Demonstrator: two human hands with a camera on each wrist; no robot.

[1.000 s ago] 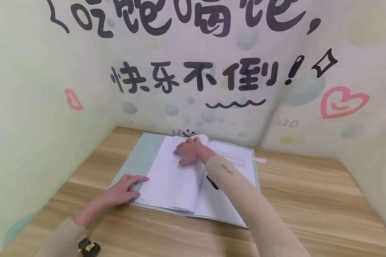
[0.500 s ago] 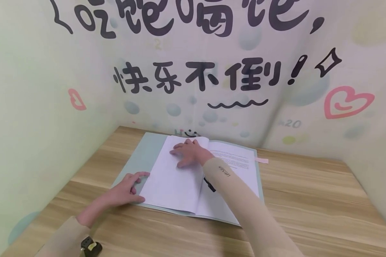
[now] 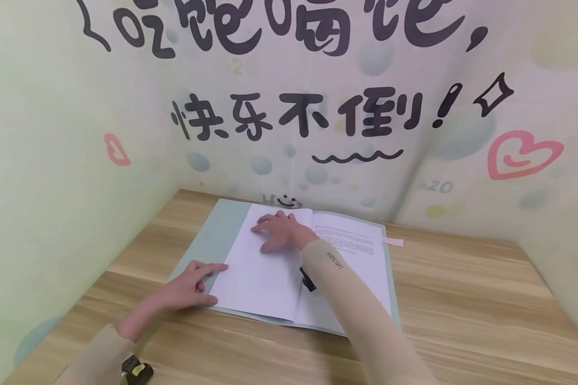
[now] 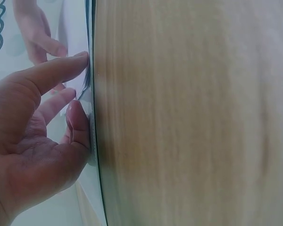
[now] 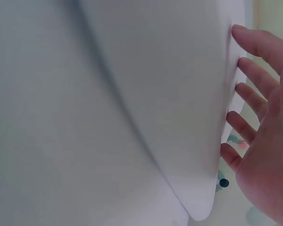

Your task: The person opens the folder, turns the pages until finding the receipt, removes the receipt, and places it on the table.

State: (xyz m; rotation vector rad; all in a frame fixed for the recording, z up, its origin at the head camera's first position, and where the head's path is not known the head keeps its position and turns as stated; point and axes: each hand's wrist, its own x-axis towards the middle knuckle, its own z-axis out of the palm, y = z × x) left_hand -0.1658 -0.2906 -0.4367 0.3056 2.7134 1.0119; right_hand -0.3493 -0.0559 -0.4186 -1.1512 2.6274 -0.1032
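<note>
A pale blue folder (image 3: 227,222) lies spread on the table, with white sheets inside. The left-hand page (image 3: 260,278) is blank; the right-hand page (image 3: 344,240) carries printed lines near its top. My right hand (image 3: 281,232) rests its spread fingertips on the upper part of the blank page. In the right wrist view those fingers (image 5: 254,77) touch the paper, separate from one another. At the left sheet edge is my left hand (image 3: 188,286), index finger extended onto the paper and thumb by the lower corner. Its other fingers (image 4: 78,125) bend loosely at the folder's edge.
The wood-grain table (image 3: 462,299) is bounded by a printed wall (image 3: 289,176) behind and by side walls. A pink tab (image 3: 394,242) sticks out past the folder's right edge. Black wrist devices (image 3: 137,370) sit at both sleeves.
The curved sheets on the left have flattened down. My right hand has slid slightly left across the page. My left hand stays at the sheet edge.
</note>
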